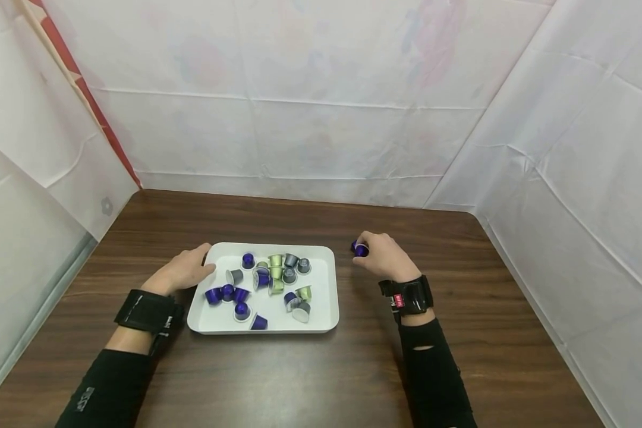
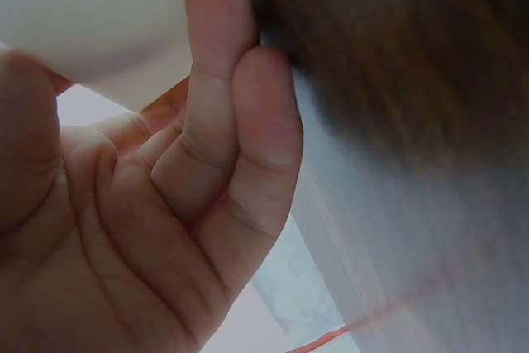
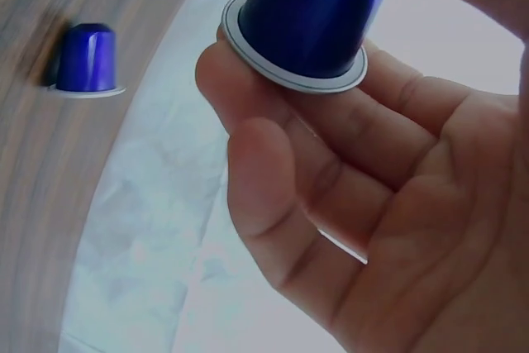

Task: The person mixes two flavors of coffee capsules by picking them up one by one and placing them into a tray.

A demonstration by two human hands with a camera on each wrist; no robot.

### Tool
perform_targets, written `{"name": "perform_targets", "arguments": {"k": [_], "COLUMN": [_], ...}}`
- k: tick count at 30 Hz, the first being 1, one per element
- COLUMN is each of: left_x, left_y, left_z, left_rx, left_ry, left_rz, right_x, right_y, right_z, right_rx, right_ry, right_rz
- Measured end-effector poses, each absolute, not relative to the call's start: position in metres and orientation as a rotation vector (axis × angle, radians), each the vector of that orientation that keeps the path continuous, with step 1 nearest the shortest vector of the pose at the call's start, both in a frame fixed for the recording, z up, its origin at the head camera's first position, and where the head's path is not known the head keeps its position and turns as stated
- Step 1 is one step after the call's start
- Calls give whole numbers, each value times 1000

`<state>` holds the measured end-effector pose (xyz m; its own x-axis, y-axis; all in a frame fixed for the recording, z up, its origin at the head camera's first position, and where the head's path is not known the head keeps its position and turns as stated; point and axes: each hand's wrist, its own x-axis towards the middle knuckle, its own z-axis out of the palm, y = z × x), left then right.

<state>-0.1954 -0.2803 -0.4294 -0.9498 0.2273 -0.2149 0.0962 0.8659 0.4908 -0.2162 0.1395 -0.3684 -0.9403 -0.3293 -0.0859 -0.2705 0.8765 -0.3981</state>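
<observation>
My right hand [image 1: 389, 257] pinches a blue-purple coffee capsule [image 3: 310, 18] with a silver rim, to the right of the tray. Just beyond its fingertips, a second purple capsule [image 3: 87, 59] stands rim-down on the table. The left hand [image 1: 181, 270] grips the white tray [image 1: 203, 321] at its upper left, thumb by the rim; in the left wrist view its fingers [image 2: 266, 105] curl beside the blurred tray edge. On the tray lie purple capsules [image 1: 241, 310], green capsules [image 1: 304, 292] and grey capsules [image 1: 301, 312], some upright and some tipped over, with a mixed cluster right of centre.
The brown wooden table [image 1: 257, 380] runs under the tray and both hands. White sheeting [image 1: 310, 137] hangs along the back and both sides. A red strip [image 1: 93, 95] runs down the back left corner.
</observation>
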Motion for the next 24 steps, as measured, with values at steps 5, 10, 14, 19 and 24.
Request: {"name": "perform_targets", "arguments": {"k": [5, 10, 14, 19, 24], "left_x": [-195, -196, -195, -196, -196], "left_y": [-281, -281, -282, -282, -281], "left_z": [-429, -430, -430, -427, -428], "left_rx": [242, 237, 242, 248, 251], "left_ry": [2771, 2768, 2765, 2767, 2754], "left_rz": [713, 710, 713, 707, 707], "right_x": [-211, -207, -209, -214, -215], "right_y": [131, 116, 102, 88, 78], "right_z": [-365, -366, -365, -362, -360], "right_rx": [-509, -588, -702, -800, -870], "right_ry": [2889, 2858, 2851, 2827, 2783], "right_rz": [-570, -526, -439, -310, -215]}}
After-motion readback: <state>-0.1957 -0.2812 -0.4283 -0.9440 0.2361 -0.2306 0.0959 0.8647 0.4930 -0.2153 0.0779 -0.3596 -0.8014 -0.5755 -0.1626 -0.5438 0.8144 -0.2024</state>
